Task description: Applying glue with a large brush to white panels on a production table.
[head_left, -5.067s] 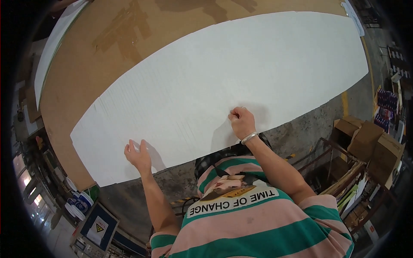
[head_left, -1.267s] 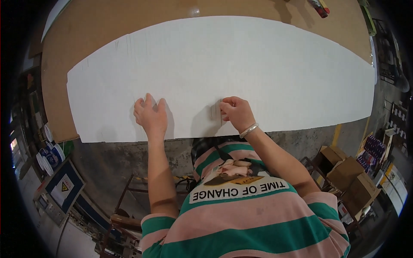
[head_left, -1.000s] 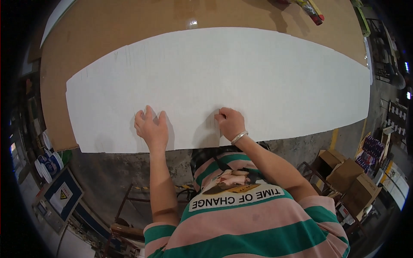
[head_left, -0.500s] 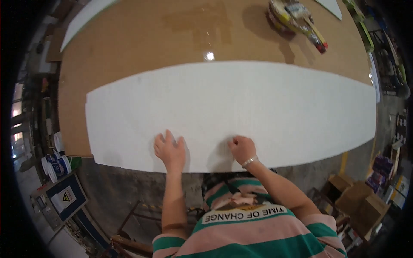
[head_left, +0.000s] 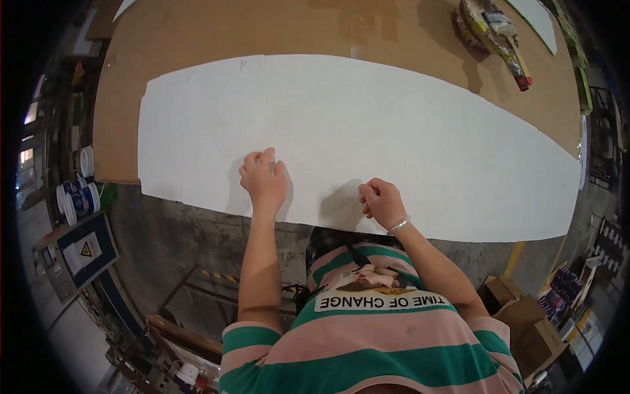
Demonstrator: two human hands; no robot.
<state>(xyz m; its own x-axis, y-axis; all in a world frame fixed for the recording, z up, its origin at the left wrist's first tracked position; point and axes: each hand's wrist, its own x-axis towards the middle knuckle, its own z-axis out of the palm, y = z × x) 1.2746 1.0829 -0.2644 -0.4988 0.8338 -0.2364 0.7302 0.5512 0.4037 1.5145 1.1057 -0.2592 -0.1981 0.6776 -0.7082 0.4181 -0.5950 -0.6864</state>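
Observation:
A large flat white sheet (head_left: pixel 394 125) lies across the near part of a brown cardboard-covered table (head_left: pixel 262 33). Its near edge runs in front of my body. My left hand (head_left: pixel 264 182) is over the left half of the sheet, its fingers bent and apart, with nothing seen in them. To the right, my right hand (head_left: pixel 383 202) is close to the near edge with its fingers curled in. Whatever those fingers may hold is hidden. Shadows of both hands fall on the white surface.
At the far right of the table lies a tape-wrapped tool (head_left: pixel 495 39) with a yellow, red-tipped handle. Another white piece (head_left: pixel 535 23) sits beyond it. On the left stand white tubs (head_left: pixel 79 200) and a control panel (head_left: pixel 82 249); cardboard boxes (head_left: pixel 525 322) are at lower right.
The whole view has shifted and turned, so table and sheet appear farther up at the left. Both hands stay over the sheet; my right fingers look slightly less tightly curled.

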